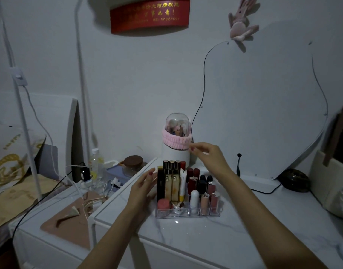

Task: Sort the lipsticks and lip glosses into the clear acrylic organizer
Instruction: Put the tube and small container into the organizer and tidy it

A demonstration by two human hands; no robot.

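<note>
The clear acrylic organizer (187,214) stands on the white marble-look tabletop, filled with several lipsticks and lip glosses. Tall gold-and-black tubes (171,179) fill its back left, dark red lipsticks (193,178) its back right, and a white tube (194,199) and pink glosses (205,200) its front slots. A pink round jar (163,204) sits at the front left. My left hand (142,188) rests open against the organizer's left side. My right hand (207,155) hovers above and behind the organizer, fingers loosely apart, holding nothing visible.
A white canister with a clear dome and pink band (176,144) stands just behind the organizer. A wavy-edged mirror (264,105) leans on the wall with a black cable (238,166). A lower side table at left carries a bottle (96,167), a brown-lidded jar (133,162) and cables.
</note>
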